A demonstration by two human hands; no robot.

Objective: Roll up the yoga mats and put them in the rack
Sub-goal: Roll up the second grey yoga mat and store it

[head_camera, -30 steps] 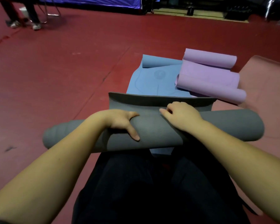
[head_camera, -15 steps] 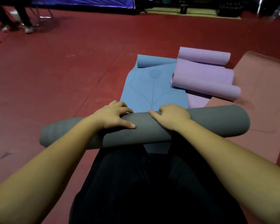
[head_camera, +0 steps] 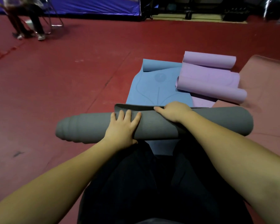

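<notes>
two hands on the grey yoga mat [head_camera: 200, 122], rolled just this side of the blue mat [head_camera: 158, 91]: left hand [head_camera: 122, 126] flat, pinning it; right hand [head_camera: 173, 111] pinching the loose flap so i can tuck it.

Head cam, wide-angle, looks fwd/down, close over hands; edges likely distorted.

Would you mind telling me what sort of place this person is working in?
Probably a gym or sports hall: red sports flooring runs throughout, yoga mats lie on it, a grey mat, a blue mat and a purple mat, and a blue padded barrier lines the far edge.
</notes>
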